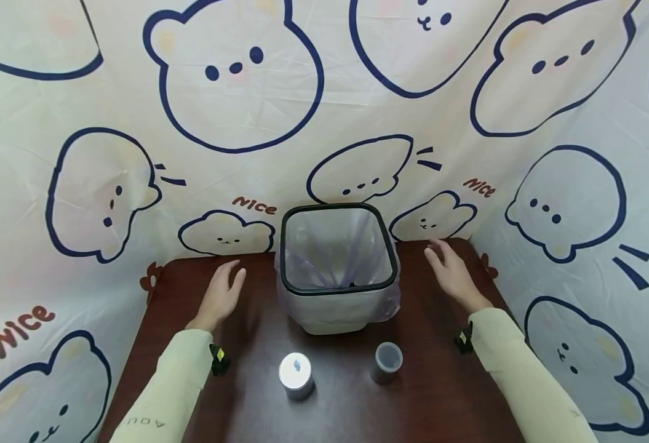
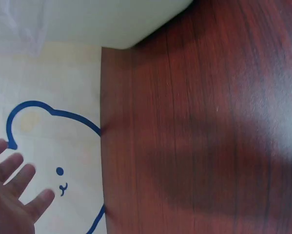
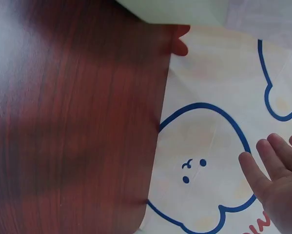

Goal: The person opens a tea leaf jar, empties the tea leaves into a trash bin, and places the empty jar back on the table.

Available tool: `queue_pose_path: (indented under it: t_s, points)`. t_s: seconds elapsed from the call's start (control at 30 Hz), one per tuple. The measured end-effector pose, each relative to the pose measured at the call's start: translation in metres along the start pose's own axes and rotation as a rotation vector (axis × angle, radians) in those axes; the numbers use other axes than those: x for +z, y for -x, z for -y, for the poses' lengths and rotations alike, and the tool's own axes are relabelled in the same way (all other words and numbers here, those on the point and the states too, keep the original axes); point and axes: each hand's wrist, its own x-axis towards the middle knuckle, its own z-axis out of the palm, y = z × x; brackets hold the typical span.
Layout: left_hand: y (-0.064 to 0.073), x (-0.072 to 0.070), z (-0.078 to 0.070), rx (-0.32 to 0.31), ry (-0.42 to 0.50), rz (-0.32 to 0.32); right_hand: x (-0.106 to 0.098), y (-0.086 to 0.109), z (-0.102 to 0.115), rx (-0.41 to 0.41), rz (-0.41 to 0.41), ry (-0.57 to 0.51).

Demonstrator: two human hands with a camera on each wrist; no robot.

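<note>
A pale trash bin (image 1: 324, 314) with a black rim stands at the back middle of the dark wooden table, lined with a thin, purplish see-through bag (image 1: 382, 304). To its left, my left hand (image 1: 221, 295) is held apart from it, fingers extended and holding nothing. My right hand (image 1: 454, 277) is on the bin's other side, also apart from it, with its fingers loosely spread. In the wrist views, the left hand (image 2: 14, 195) and the right hand (image 3: 282, 180) both show bare palms. In front of the bin stand a white-topped cylindrical container (image 1: 296, 375) and a grey cup (image 1: 386, 363).
The brown wooden table (image 1: 341, 418) ends close behind the bin. A cloth backdrop (image 1: 235, 111) with blue-outlined cartoon bears rises at the back and on both sides.
</note>
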Motion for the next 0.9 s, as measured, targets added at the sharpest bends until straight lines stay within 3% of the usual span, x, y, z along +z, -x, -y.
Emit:
queue_pose_path:
  t_s: [0.3,0.5,0.73,0.9]
  points:
    - [0.028,0.008,-0.001,0.056,0.166,-0.067,0.008,0.033,-0.002,-0.042,-0.034,-0.156]
    - [0.049,0.016,0.000,0.089,0.224,-0.125,0.022,0.059,-0.004,-0.094,-0.056,-0.299]
    - [0.071,0.026,-0.002,0.098,0.242,-0.186,0.040,0.080,0.000,-0.134,-0.036,-0.311]
    - [0.085,0.035,-0.006,0.112,0.287,-0.227,0.053,0.095,0.004,-0.130,-0.013,-0.231]
